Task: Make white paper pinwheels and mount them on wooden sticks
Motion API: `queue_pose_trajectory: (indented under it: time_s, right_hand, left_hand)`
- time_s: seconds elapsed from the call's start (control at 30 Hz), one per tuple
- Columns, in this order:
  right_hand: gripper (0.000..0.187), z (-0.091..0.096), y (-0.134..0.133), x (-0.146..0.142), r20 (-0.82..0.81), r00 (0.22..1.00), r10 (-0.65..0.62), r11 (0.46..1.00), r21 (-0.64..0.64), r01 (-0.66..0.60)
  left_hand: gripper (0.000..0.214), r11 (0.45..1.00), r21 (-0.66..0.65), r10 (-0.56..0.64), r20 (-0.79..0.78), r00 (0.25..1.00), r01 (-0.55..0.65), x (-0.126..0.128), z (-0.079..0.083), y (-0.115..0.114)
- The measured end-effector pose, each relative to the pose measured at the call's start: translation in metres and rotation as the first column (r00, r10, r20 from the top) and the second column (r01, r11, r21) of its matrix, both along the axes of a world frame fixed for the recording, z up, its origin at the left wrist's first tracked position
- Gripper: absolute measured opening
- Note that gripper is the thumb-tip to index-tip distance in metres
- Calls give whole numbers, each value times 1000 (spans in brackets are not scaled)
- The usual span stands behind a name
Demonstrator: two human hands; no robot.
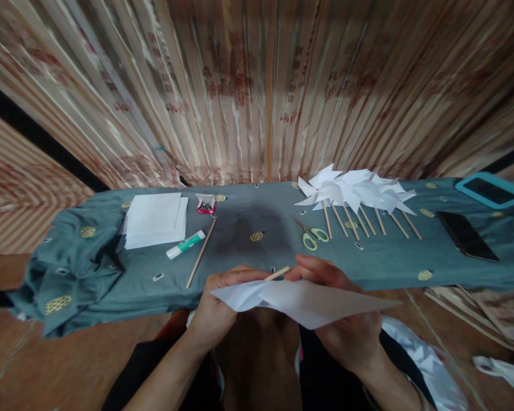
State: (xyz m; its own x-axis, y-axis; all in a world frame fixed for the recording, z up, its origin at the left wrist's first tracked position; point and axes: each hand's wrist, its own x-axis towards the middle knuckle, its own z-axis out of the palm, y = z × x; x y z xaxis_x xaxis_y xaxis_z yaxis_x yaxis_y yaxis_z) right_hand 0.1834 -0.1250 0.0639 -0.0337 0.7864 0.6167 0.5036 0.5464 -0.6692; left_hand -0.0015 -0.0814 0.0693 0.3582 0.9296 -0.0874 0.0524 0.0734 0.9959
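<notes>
A white paper pinwheel (308,299) is held between my two hands, low in front of the table edge. Behind the paper, the tip of a wooden stick (278,273) shows between my fingers. My left hand (225,294) is closed on the pinwheel's left side, thumb along its top. My right hand (342,319) grips it from the right, with its lower fingers hidden behind the paper. Just beyond lie green-handled scissors (313,234) and, to the left, a loose wooden stick (201,253).
Several finished pinwheels (355,189) lie at the back right, near a black phone (466,235) and a blue-framed device (492,190). At left are a stack of white paper (154,220), a glue stick (185,245) and a red box of small pins (206,204). A curtain (257,85) hangs behind.
</notes>
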Motion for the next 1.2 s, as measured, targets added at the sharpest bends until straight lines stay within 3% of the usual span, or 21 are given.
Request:
queue_pose_trajectory:
  time_s: [0.33,0.6,0.87,1.03,1.2]
  right_hand:
    - [44,1,0,-1,-16,1000,8,1000,-27,-8]
    - [37,-3,-3,-4,-211,978,5,975,-215,-51]
    - [31,-6,11,-5,-454,880,-136,892,-443,-91]
    - [43,-22,28,0,-532,828,-177,809,-558,-186]
    - [41,-32,35,0,-601,786,-146,791,-547,-272]
  left_hand:
    - [16,1000,-1,16,9,1000,-16,0,-3,-1]
    - [13,999,10,51,52,997,-52,0,-2,-3]
    - [12,990,-4,141,32,989,-141,2,-31,-9]
    - [16,978,-99,189,44,981,-184,10,-37,-9]
    - [31,930,-298,264,135,955,-215,20,-44,-18]
